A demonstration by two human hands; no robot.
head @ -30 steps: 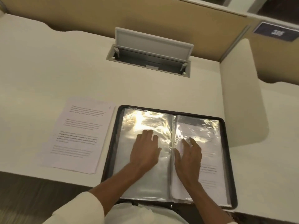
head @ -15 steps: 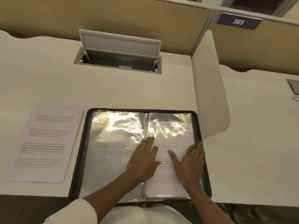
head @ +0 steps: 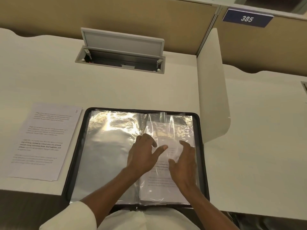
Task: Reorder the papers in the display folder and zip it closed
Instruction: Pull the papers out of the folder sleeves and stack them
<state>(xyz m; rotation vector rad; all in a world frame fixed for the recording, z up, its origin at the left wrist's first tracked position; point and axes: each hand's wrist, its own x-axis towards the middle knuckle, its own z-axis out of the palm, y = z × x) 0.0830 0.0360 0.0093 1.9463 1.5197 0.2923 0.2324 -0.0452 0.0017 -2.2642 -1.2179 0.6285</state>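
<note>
Grip first, from the head camera, the only view I've got. Left hand (head: 144, 156) has its fingers bent, tips down on the plastic right at the spine, thumb swung wide onto the right-hand page, with nothing clamped. Right hand (head: 184, 161) is loose, fingers gently curved and apart, resting on the same clear sleeve (head: 179, 130) toward its outer edge, holding nothing.

My read is that the two hands are pinning and flattening that sleeve so the printed sheet (head: 166, 185) inside can be worked out or seated.

The display folder (head: 79, 146) lies open flat at six o'clock on the counter (head: 49, 72). Its near edge hangs slightly over toward the lap and the zip is undone all round. The left-hand pocket (head: 113, 146) is mostly glare, and I can't tell if it's filled.

The loose papers (head: 44, 141) sit just beside the folder at nine o'clock, squared up, probably parked within the left hand's reach for refiling.

Now the writing. The blue sign (head: 247, 18) at one o'clock reads "385". The top loose sheet carries a handwritten mark like an "8" in its corner. Its paragraphs, one of them bold, are too fine for me to read with confidence. At twelve o'clock there's a cable hatch (head: 121, 52) with its lid up.
</note>
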